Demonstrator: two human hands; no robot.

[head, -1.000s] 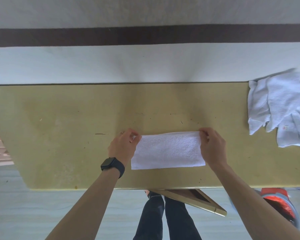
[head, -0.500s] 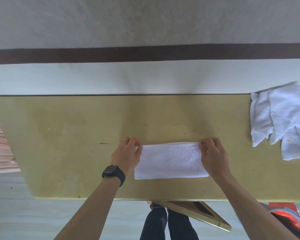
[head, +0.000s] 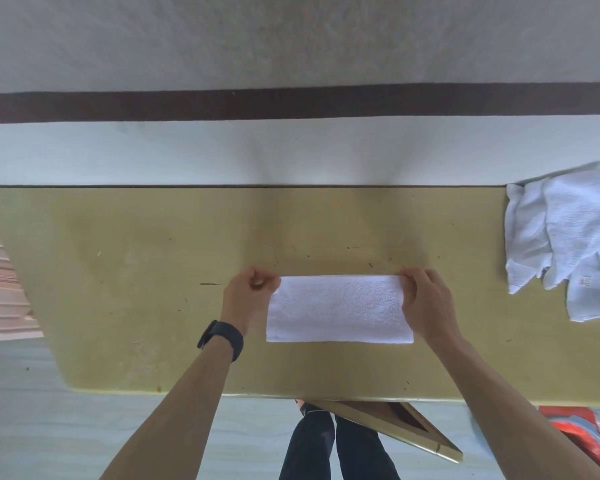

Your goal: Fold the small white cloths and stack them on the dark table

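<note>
Now left hand point(head: 246, 299) and right hand point(head: 426, 306) pinch far corners of the folded cloth point(head: 340, 310); crumpled cloths point(head: 568, 237) lie well apart on the surface point(head: 136, 271).

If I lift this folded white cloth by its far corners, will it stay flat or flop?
The folded cloth would probably sag; the unfolded pile lies limp and crumpled. Its nubbly terry weave looks unlikely to slip from the left hand or right hand.

Folded cloth point(head: 338, 309) mid-table point(head: 118, 271) (near front edge), between hands; cloth pile point(head: 568, 237) far right.
</note>
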